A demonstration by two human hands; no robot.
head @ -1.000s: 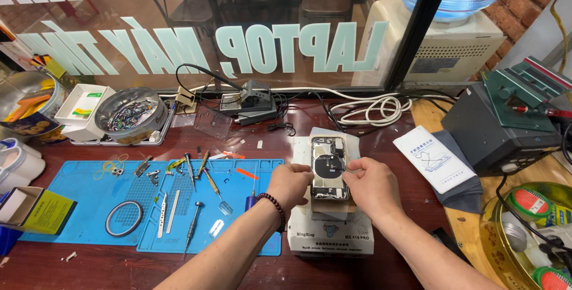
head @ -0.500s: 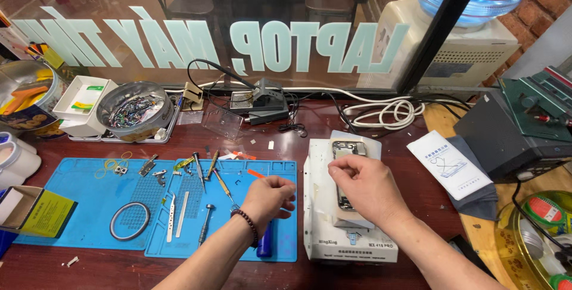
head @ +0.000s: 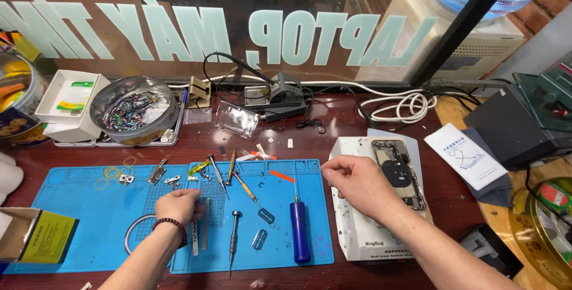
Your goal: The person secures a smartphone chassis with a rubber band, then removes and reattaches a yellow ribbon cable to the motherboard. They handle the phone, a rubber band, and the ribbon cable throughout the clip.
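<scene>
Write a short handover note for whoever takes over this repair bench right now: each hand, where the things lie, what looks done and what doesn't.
Left hand rests on the blue mat, fingers at the thin metal tools; whether it grips one is unclear.
Right hand hovers, loosely closed, over the white heating pad.
Opened phone lies on that pad, insides exposed.
Blue-handled screwdriver lies on the mat between the hands.
Done: phone opened. Left: phone not reassembled.

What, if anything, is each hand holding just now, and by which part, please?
The left hand rests on flat metal tools on the blue mat; any grip is hidden. The right hand appears empty.
</scene>
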